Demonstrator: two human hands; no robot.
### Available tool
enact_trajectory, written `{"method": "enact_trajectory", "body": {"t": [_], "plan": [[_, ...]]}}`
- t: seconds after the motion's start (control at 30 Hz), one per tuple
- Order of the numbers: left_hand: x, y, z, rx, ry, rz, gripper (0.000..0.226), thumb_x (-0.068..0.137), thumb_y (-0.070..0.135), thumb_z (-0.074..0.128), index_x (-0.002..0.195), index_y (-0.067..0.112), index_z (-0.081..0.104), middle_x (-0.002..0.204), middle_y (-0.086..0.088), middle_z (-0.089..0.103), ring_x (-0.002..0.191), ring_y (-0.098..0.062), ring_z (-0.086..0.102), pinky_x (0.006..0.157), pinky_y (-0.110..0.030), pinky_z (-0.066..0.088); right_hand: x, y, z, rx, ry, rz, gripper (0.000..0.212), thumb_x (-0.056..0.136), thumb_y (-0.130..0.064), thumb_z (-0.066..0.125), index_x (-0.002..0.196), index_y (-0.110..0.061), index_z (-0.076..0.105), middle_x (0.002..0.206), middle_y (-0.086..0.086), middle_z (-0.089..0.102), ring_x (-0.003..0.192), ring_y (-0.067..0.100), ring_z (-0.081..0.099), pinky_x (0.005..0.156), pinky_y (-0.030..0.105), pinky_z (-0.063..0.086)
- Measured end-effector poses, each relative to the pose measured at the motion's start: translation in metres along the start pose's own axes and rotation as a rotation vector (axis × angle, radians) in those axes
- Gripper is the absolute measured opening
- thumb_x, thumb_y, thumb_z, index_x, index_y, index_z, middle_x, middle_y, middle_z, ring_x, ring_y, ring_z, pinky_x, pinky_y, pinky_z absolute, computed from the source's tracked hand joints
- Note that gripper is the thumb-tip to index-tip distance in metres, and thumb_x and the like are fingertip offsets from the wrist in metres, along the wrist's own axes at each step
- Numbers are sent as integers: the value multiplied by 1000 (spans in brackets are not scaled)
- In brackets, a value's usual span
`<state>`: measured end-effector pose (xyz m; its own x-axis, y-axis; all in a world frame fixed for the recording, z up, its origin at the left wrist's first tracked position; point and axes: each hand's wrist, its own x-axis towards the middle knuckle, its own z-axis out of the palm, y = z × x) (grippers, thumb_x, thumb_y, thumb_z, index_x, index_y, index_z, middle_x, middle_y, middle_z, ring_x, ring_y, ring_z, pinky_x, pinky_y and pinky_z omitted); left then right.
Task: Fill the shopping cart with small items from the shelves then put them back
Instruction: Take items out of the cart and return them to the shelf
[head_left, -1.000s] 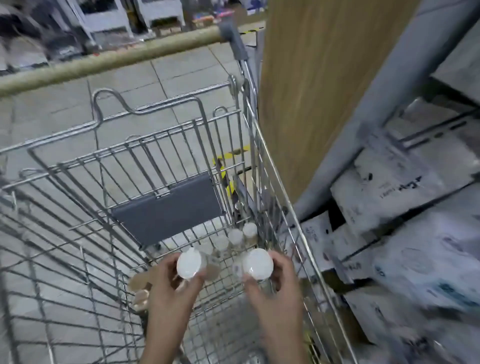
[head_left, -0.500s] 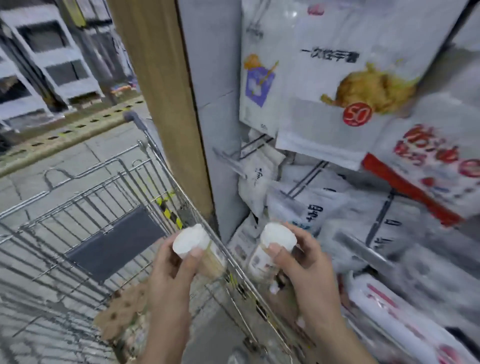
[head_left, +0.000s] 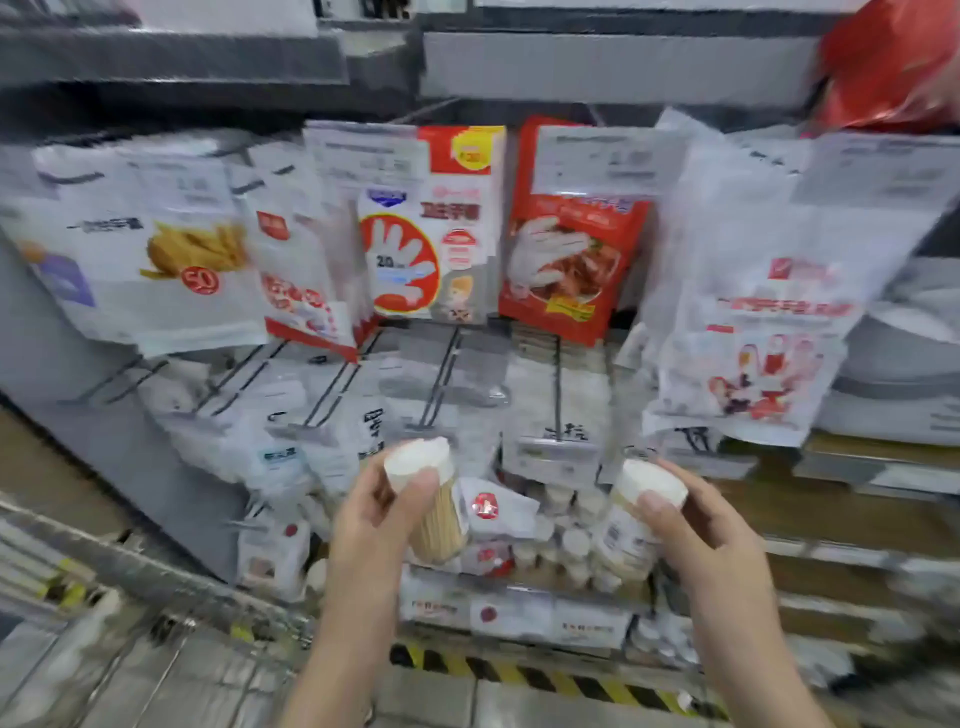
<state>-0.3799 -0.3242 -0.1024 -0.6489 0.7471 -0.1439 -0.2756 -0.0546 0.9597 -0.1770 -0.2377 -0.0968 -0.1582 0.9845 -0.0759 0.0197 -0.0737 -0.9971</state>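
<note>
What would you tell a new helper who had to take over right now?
Left hand: grips a white-capped jar of thin sticks.
Right hand: grips a second jar of the same kind.
Both jars are held up in front of the shelf, not yet set down. More of the same small jars already stand on that shelf, between the two hands.
The cart shows only as a blurred wire edge at lower left; what is inside cannot be seen.
Left to do: probably stand both jars with the others, then check the cart for more.
</note>
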Motion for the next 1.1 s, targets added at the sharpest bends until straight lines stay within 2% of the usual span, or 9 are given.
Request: {"method": "enact_trajectory", "body": {"t": [0.17,0.3,0.47,0.57,0.63,0.77,0.9,1.03,1.1], "plan": [[-30,-4,121,70,-273,-28,50,57,47,77,101,26,66,94,6,71,94,-21,64,82,-43,50,-20,-9,-128,71,346,-13,42,70,-39,69,110,-31,64,112,-1,66,101,17,63,77,34,49],[-48,-17,198,133,-462,-83,55,50,55,66,97,27,67,88,5,70,85,-20,64,73,-40,50,-30,-6,-200,134,550,1,34,73,-34,70,106,-24,68,103,0,71,98,23,65,78,38,51],[-47,-28,267,178,-679,-133,34,51,43,84,83,39,72,84,10,72,84,-19,64,74,-41,50,-24,-9,-244,201,681,-16,30,74,-29,69,103,-23,68,87,-7,72,87,17,67,69,29,50],[-37,-35,310,183,-785,-118,25,59,36,82,82,37,73,83,4,71,77,-18,64,63,-37,52,-17,-15,-262,213,730,-27,24,77,-24,69,101,-25,67,84,-13,71,80,8,67,64,20,51],[-34,-42,342,194,-829,-112,28,60,42,73,86,31,74,88,0,71,80,-19,64,69,-42,51,-17,-18,-277,226,773,-46,26,73,-28,69,99,-26,68,86,-14,72,79,4,67,63,19,52],[-42,-64,409,213,-928,-157,32,63,34,76,93,25,70,95,-7,70,84,-27,62,79,-57,50,-26,-14,-319,223,946,-38,48,58,-41,71,103,-24,70,95,-7,73,86,9,68,75,27,50],[-74,-84,473,249,-1077,-193,16,72,32,65,86,28,70,84,3,71,83,-24,63,77,-48,51,-42,-3,-372,296,1164,-25,47,60,-37,70,104,-22,69,96,-2,73,93,18,67,80,33,50],[-117,-100,536,264,-1249,-198,40,57,44,66,92,26,70,83,8,71,84,-17,66,76,-48,50,-48,1,-434,330,1270,-55,52,60,-32,80,109,-20,68,96,-2,73,95,21,66,79,34,48],[-137,-110,569,268,-1285,-197,39,56,44,65,92,27,70,82,11,71,75,-6,66,77,-46,51,-44,0,-470,343,1296,-73,46,63,-33,73,107,-21,67,91,-5,73,91,19,66,79,35,49]]}}
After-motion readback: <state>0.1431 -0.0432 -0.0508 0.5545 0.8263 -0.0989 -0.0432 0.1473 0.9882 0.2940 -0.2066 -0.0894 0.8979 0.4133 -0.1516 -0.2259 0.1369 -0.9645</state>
